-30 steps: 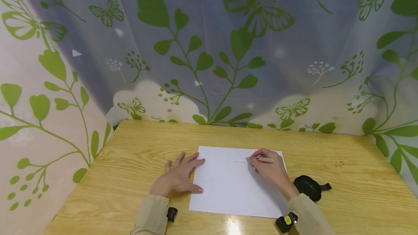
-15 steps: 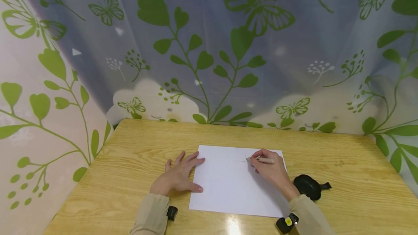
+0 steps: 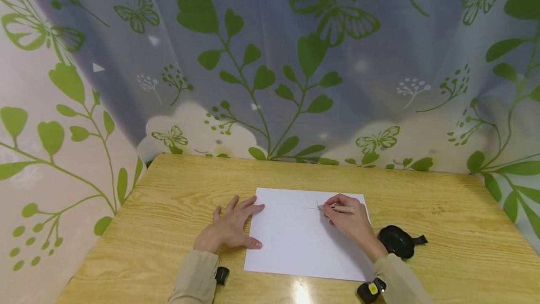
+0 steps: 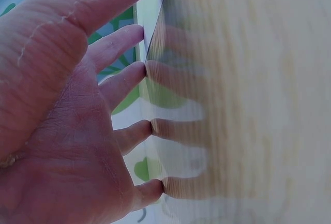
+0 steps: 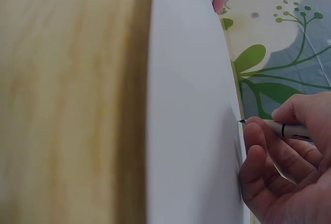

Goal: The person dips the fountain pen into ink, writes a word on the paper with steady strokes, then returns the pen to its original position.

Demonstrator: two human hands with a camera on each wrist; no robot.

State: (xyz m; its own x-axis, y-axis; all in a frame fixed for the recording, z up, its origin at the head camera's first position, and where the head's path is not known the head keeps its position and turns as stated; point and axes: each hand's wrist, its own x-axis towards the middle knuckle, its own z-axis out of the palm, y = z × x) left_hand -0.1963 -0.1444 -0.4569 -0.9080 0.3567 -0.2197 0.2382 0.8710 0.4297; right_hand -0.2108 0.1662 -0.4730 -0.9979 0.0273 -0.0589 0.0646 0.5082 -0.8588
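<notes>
A white sheet of paper (image 3: pixel 291 243) lies on the wooden table. Near its upper middle are a thin horizontal line and a short vertical line that meet close to the pen tip. My right hand (image 3: pixel 348 217) pinches a pale-barrelled pen (image 5: pixel 295 131) with a dark band, its tip at the paper. The side of that hand rests on the sheet. My left hand (image 3: pixel 229 229) lies with fingers spread over the paper's left edge, thumb and index finger on the sheet. In the left wrist view the fingertips (image 4: pixel 142 193) touch the tabletop.
A black rounded case (image 3: pixel 396 242) with a short strap stands on the table (image 3: pixel 464 247) right of the paper. Behind the table hangs a curtain (image 3: pixel 270 60) with green leaves and butterflies. Black wrist devices sit at both sleeves.
The right hand with the pen has shifted very slightly downward, and the short vertical stroke shows more clearly above the tip. My left hand has stayed in place.
</notes>
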